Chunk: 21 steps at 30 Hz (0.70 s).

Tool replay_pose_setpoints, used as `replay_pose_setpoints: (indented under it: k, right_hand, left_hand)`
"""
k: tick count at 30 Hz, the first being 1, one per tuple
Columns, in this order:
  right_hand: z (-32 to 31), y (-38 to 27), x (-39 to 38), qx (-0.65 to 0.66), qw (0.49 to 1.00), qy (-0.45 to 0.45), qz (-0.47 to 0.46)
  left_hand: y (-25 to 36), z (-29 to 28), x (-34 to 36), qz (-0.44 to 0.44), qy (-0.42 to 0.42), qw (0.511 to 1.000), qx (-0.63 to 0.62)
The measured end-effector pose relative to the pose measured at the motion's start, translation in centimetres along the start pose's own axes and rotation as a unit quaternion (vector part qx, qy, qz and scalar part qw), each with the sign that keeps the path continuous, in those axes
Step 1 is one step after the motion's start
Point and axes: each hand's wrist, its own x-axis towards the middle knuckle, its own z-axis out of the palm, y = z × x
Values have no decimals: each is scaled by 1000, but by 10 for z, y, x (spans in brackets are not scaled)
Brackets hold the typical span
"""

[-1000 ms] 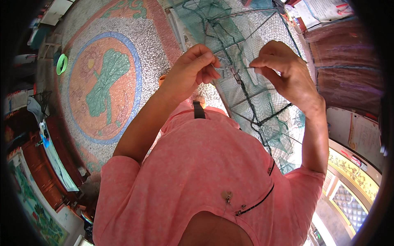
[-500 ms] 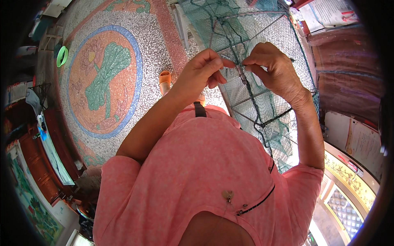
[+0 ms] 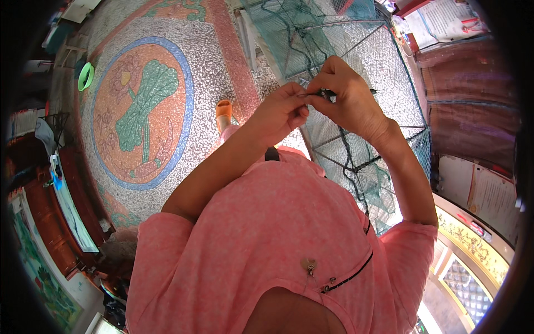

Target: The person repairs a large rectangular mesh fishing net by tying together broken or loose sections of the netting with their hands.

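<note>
In front of my chest both hands meet at the fingertips, above a green mesh net [image 3: 386, 61] stretched on thin dark rods. My left hand [image 3: 278, 117] is closed in a pinch, its thumb and forefinger together. Opposite it, my right hand [image 3: 353, 103] pinches too, and a thin dark strand [image 3: 305, 95] shows between the two sets of fingertips. A dark pointed tip [image 3: 373, 91] sticks out past the back of my right hand; what it belongs to is hidden. Below the hands a dark knotted cord [image 3: 346, 142] runs along the net.
The speckled floor [image 3: 208, 67] bears a round lotus-leaf picture [image 3: 147, 106] on the left. An orange slipper [image 3: 223, 106] is on my foot beside the net. A green basin [image 3: 85, 77] stands far left. Brown cloth [image 3: 467, 100] covers something at the right.
My right hand has moved left and slightly down, bringing its fingertips to those of my left hand. The clear-looking small piece on the cord between the hands is now out of sight.
</note>
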Motion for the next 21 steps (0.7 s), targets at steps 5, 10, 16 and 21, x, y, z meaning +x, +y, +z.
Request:
replay_pose_setpoints:
  k: [5,10,16,21]
  right_hand:
    - [1,-26,1,-100,977,92,-164]
    - [-19,-52,10,227,953,94,-176]
    - [-123,-71,8,212,939,228,-142]
    - [-157,-73,4,144,957,224,-116]
  left_hand:
    - [6,21,-18,55,27,982,179]
    - [6,30,-17,320,49,801,504]
    - [31,47,-12,421,-58,684,592]
    - [32,44,-9,395,-64,694,598]
